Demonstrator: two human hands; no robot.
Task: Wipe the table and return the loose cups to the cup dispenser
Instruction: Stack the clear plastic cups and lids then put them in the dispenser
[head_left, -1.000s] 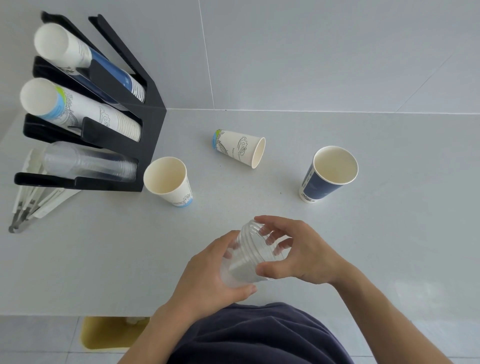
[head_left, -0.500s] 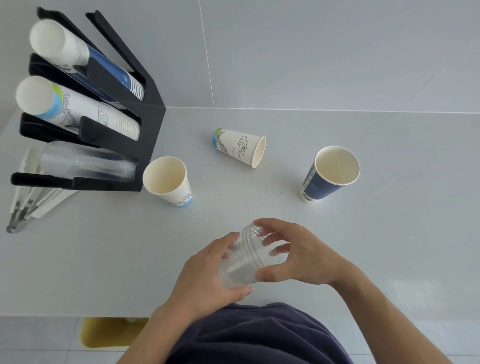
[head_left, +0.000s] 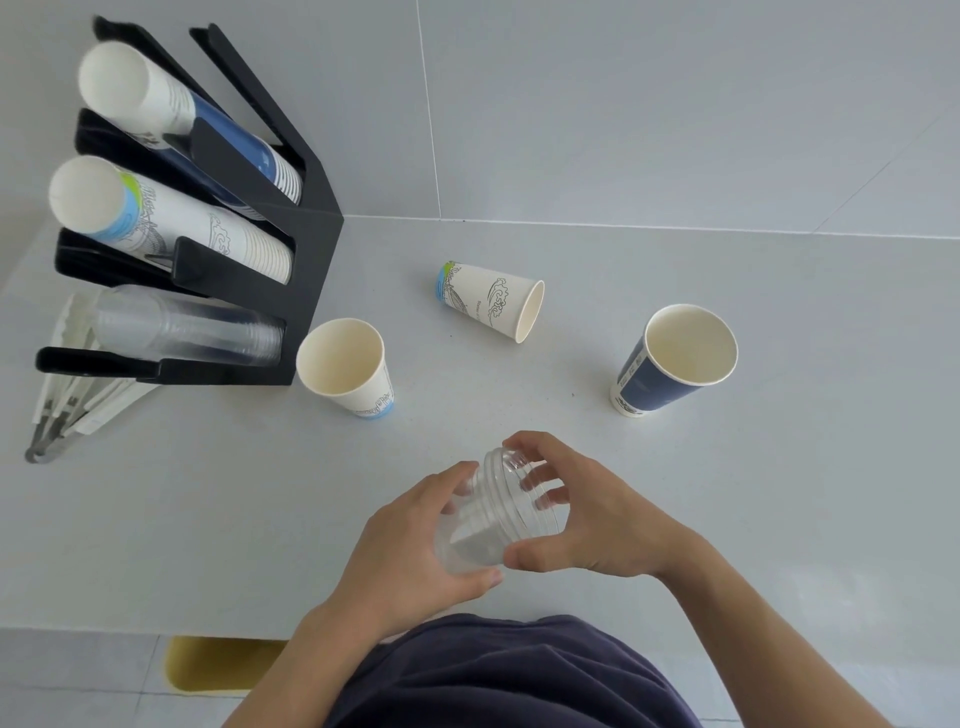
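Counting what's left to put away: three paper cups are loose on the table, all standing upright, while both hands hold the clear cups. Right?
Not quite. The head view shows only two upright: the white cup by the dispenser and the blue cup. The third cup lies on its side. Both the left hand and right hand do hold the clear cups.

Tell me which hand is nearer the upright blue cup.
Right. The right hand sits below and just left of the blue cup; the left hand, sharing the clear cups, is farther left.
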